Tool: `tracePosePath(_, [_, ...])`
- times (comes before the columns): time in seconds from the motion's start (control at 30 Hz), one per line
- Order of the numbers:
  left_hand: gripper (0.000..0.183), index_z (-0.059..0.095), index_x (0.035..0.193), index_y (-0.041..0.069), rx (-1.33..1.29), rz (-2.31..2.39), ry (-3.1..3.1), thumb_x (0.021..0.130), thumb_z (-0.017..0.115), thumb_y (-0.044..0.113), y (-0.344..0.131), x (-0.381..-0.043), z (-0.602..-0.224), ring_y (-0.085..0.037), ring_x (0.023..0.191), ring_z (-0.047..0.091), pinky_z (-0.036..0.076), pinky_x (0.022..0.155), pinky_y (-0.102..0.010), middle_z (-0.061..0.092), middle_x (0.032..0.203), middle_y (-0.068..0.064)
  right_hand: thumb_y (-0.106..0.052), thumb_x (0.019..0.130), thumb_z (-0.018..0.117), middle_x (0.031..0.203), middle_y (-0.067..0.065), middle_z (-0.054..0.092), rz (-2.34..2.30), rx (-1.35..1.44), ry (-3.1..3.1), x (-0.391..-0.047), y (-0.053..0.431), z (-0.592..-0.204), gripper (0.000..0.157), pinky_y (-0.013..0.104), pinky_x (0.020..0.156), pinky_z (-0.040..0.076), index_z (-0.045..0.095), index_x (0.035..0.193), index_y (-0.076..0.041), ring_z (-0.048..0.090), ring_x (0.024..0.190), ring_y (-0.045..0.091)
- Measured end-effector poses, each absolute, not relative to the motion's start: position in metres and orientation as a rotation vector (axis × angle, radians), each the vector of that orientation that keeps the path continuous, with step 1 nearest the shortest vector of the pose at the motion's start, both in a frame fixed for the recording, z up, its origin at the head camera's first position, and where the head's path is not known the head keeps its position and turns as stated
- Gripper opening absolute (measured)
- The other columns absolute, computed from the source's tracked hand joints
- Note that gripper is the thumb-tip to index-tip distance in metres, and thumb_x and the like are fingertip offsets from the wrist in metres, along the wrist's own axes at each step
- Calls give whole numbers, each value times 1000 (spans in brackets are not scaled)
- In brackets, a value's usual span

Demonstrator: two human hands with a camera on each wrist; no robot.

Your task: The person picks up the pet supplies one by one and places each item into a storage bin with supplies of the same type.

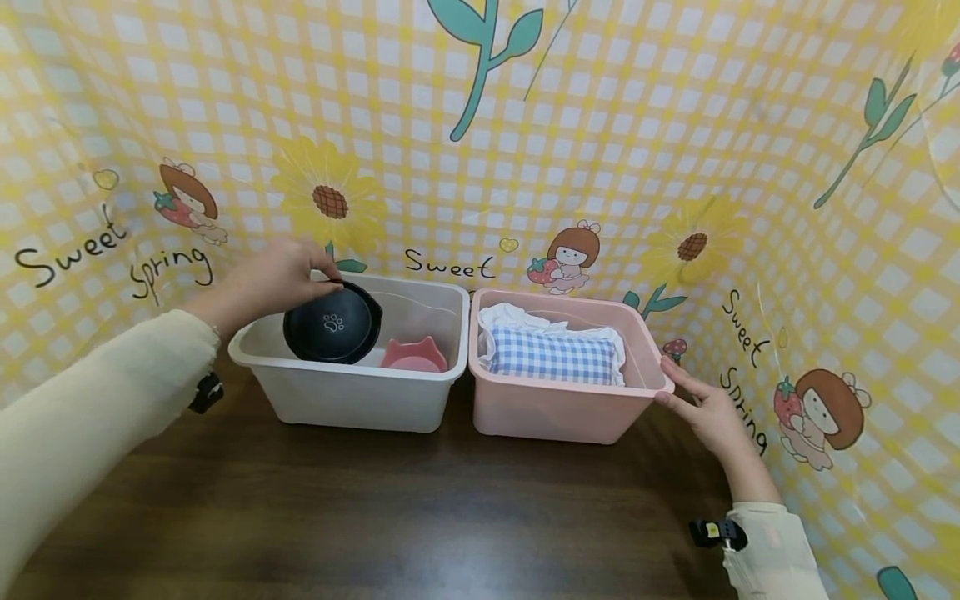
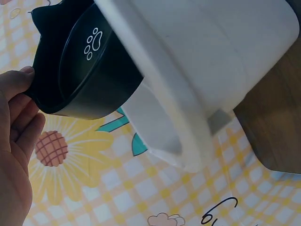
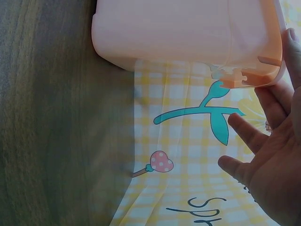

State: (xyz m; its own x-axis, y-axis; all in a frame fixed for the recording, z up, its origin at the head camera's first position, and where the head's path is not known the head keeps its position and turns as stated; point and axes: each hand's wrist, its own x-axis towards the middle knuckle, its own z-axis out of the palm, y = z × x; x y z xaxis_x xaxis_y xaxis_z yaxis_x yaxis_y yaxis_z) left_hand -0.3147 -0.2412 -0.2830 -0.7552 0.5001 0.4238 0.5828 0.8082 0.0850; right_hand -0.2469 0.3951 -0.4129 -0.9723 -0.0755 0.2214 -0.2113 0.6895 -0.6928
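My left hand (image 1: 288,275) pinches the edge of a black pet bowl (image 1: 332,323) with a white paw print and pointed ears. The bowl is tilted, partly inside the white bin (image 1: 352,392); in the left wrist view, thumb and fingers grip its rim. A pink cat-eared bowl (image 1: 415,356) lies in the same bin, to the right. With thumb and forefinger, my right hand (image 1: 705,412) holds the right corner of the pink bin's rim (image 3: 188,33). Inside the pink bin (image 1: 547,417) is a blue-and-white checked cushion (image 1: 551,353) with white frills.
Both bins stand side by side on a dark wooden table (image 1: 420,517). Close behind them and along both sides hangs a yellow checked cloth (image 1: 637,117) printed with flowers and girls.
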Motion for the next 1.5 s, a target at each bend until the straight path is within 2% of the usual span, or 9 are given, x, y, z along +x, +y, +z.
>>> tracePosePath(0.13, [5, 77, 82, 16, -838, -256, -2599, 79, 79, 19, -241, -321, -291, -17, 78, 62, 51, 68, -37, 70, 82, 2, -41, 88, 67, 150, -5, 39, 1154, 232, -2720, -247, 397, -413, 58, 56, 110, 26, 45, 141, -34, 29, 142, 30])
tracePosePath(0.3, [5, 76, 79, 16, -865, -239, -2663, 81, 77, 20, -241, -328, -302, -16, 78, 64, 52, 68, -35, 70, 81, 2, -40, 88, 68, 150, -5, 39, 1158, 231, -2717, -247, 397, -413, 58, 57, 111, 25, 46, 141, -34, 29, 142, 31])
tracePosePath(0.53, [5, 75, 81, 16, -843, -202, -2776, 82, 75, 21, -242, -336, -315, -9, 68, 62, 52, 62, -33, 71, 78, 5, -40, 87, 68, 150, -4, 40, 1153, 229, -2715, -247, 398, -412, 58, 57, 111, 25, 46, 141, -33, 30, 142, 30])
tracePosePath(0.87, [7, 72, 74, 18, -912, -227, -2815, 81, 75, 17, -245, -353, -339, -7, 67, 60, 51, 64, -33, 68, 73, 8, -42, 87, 67, 150, -5, 39, 1134, 209, -2725, -246, 401, -410, 59, 58, 110, 25, 45, 141, -36, 30, 142, 31])
tracePosePath(1.23, [18, 65, 66, 23, -859, -123, -2869, 77, 77, 16, -257, -368, -364, -8, 60, 51, 46, 60, -30, 60, 64, 10, -40, 87, 68, 151, -1, 37, 1180, 236, -2720, -246, 398, -411, 59, 59, 110, 25, 46, 142, -31, 28, 142, 32])
tracePosePath(1.5, [15, 65, 68, 21, -823, -113, -2897, 79, 75, 16, -260, -373, -375, -10, 59, 51, 47, 61, -34, 61, 65, 8, -39, 88, 68, 151, -2, 37, 1181, 238, -2726, -246, 396, -413, 59, 58, 110, 25, 45, 142, -32, 29, 142, 31])
